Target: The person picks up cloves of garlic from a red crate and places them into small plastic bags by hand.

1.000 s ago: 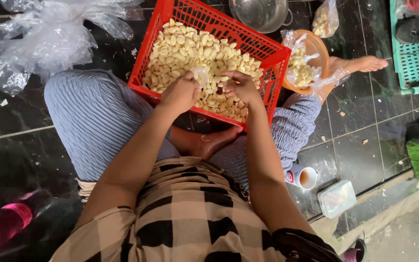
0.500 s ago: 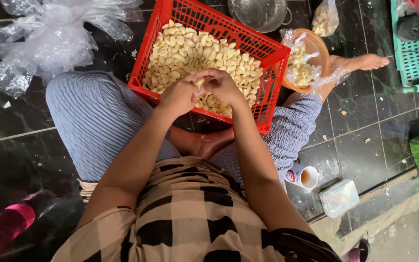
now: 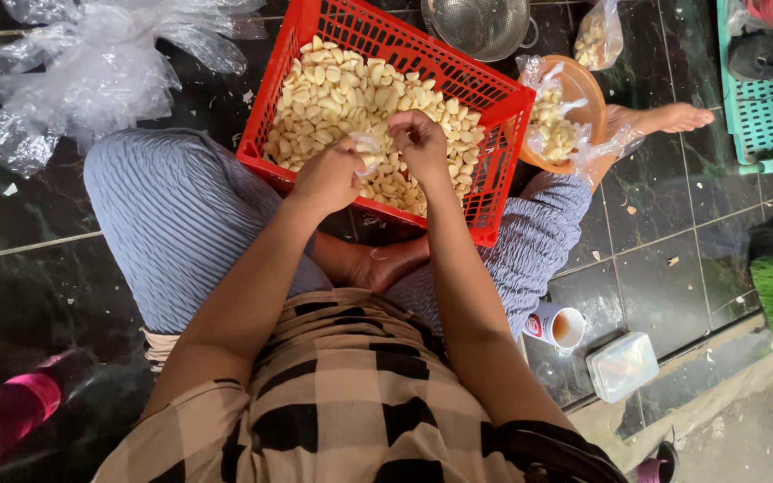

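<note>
floor: dark glossy tiles point(image 3: 38, 295), person sitting cross-legged | red basket point(image 3: 494, 134) of peeled garlic point(image 3: 342, 98) on the lap | both hands over basket's near edge | left hand point(image 3: 326, 177) and right hand point(image 3: 422, 143) pinching one small clove point(image 3: 369, 148) between them | cup point(image 3: 558, 326) sits right of basket

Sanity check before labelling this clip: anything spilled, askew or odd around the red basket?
Small pale scraps are scattered on the dark tiled floor right of the red plastic basket of peeled garlic cloves, and crumpled clear plastic bags lie loose at upper left. The basket sits tilted against the person's legs. Nothing looks damaged.
</note>
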